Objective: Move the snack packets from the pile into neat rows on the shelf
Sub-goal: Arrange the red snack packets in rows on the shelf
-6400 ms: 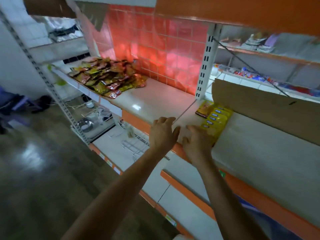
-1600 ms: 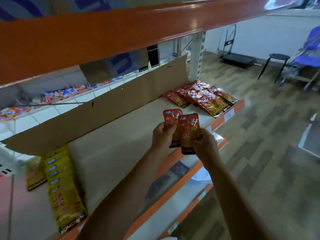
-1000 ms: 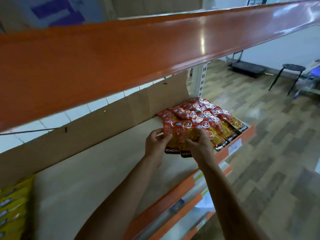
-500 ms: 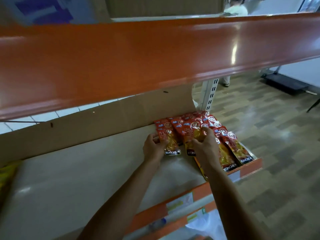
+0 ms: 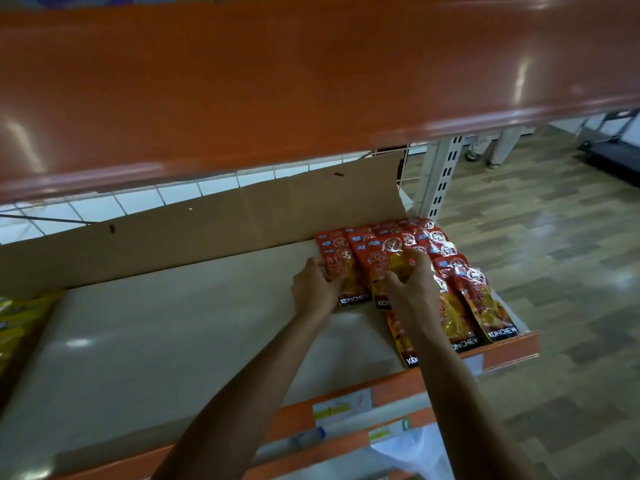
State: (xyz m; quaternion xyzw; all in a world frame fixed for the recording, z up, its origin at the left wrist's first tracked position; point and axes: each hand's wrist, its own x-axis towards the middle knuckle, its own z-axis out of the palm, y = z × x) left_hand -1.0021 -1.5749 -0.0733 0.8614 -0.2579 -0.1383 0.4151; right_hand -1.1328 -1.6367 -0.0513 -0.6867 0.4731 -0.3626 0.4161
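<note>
Rows of red snack packets (image 5: 464,299) lie at the right end of the white shelf (image 5: 166,334). Two more red packets sit at the left edge of those rows. My left hand (image 5: 313,289) holds the left red packet (image 5: 341,268) by its left side. My right hand (image 5: 414,289) lies on the right red packet (image 5: 384,268) with bent fingers gripping it. Both packets lie flat on the shelf and overlap the packets behind them. My right forearm hides part of the front row.
A cardboard sheet (image 5: 194,233) stands along the shelf's back. An orange upper shelf edge (image 5: 277,81) hangs close overhead. Yellow packets (image 5: 17,327) lie at the far left. A white upright post (image 5: 441,178) stands at the right end; a person's legs (image 5: 488,147) show beyond it.
I carried two red packets from mid-air to the right end of the shelf and set them down beside the rows. My view has come closer and lower.
</note>
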